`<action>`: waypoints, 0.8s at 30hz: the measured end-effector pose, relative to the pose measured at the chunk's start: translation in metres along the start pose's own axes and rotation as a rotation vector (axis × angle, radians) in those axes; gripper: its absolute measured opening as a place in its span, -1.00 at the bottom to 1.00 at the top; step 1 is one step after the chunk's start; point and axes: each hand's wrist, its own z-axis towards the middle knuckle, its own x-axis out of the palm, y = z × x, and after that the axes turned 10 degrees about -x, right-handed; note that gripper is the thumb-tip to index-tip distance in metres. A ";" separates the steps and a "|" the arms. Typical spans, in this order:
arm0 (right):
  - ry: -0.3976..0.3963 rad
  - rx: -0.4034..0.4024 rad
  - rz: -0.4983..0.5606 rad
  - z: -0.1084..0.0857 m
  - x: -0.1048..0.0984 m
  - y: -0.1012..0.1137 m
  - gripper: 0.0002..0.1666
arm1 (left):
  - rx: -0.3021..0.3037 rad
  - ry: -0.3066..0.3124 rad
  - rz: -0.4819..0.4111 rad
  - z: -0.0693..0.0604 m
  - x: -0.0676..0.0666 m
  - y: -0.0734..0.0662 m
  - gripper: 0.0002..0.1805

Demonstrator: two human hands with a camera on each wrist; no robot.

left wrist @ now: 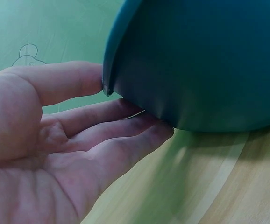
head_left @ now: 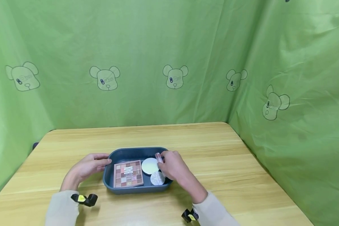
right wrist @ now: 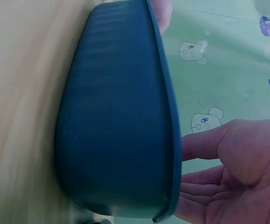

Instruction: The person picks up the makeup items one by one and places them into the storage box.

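A dark blue oval tray [head_left: 138, 190] stands on the table in the head view. At its left end, my left hand [head_left: 87, 166] holds the rim, the thumb at the edge and the other fingers against the outer wall [left wrist: 209, 70] in the left wrist view. Over the tray's right end, my right hand [head_left: 173, 164] pinches a slim, clear-pink tube [head_left: 158, 157], possibly lip gloss. Inside lie a square eyeshadow palette [head_left: 128, 180], a white round compact [head_left: 150, 165] and a smaller marbled round case [head_left: 157, 178]. The right wrist view hides the tube behind the tray wall [right wrist: 121, 112].
The wood-grain table [head_left: 228, 175] extends around the tray on all sides. Green curtains [head_left: 141, 40] with bear drawings hang behind it and along both sides. A black wrist mount [head_left: 84, 199] sits at the left sleeve, another [head_left: 190, 216] at the right.
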 end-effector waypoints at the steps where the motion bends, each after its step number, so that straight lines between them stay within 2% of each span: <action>1: -0.002 -0.001 -0.011 0.000 0.001 0.000 -0.65 | 0.000 0.000 0.000 0.000 0.000 0.000 -0.30; 7: -0.022 0.002 -0.054 0.001 0.005 0.000 -0.66 | 0.002 -0.002 -0.001 0.000 0.000 0.000 -0.31; 15: -0.046 0.026 0.009 0.001 0.004 0.000 -0.54 | 0.003 -0.003 -0.008 0.000 0.001 0.000 -0.31; 24: -0.078 -0.006 -0.042 0.002 0.002 -0.001 -0.57 | -0.007 -0.001 -0.009 0.000 0.001 0.000 -0.28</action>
